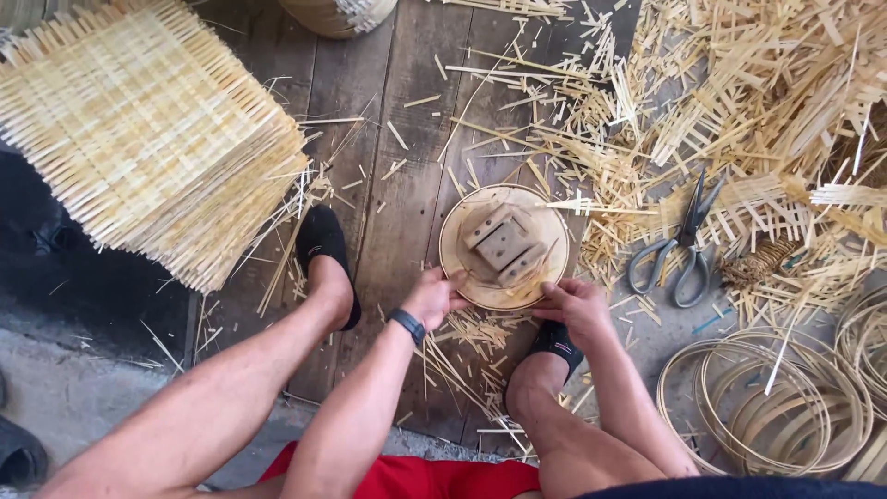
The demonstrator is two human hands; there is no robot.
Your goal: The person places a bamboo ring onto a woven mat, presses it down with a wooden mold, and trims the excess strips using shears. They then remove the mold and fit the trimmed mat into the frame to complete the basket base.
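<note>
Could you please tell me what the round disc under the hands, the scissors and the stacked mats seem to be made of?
Round disc: apparently pale unfinished wood, matte with faint grain, blocks fixed on top. Scissors: dark grey metal, dull, probably steel. Stacked mats: woven from flat pale-yellow strips, likely bamboo, with raw cut ends.

Matt wooden disc (504,247), rough weathered plank floor (370,120)

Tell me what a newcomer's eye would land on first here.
At centre, the left hand and right hand grip a round wooden disc with blocks on top, on the dark plank floor. A tall stack of square woven bamboo mats fills the upper left; grey metal scissors lie among strip offcuts at right.
</note>
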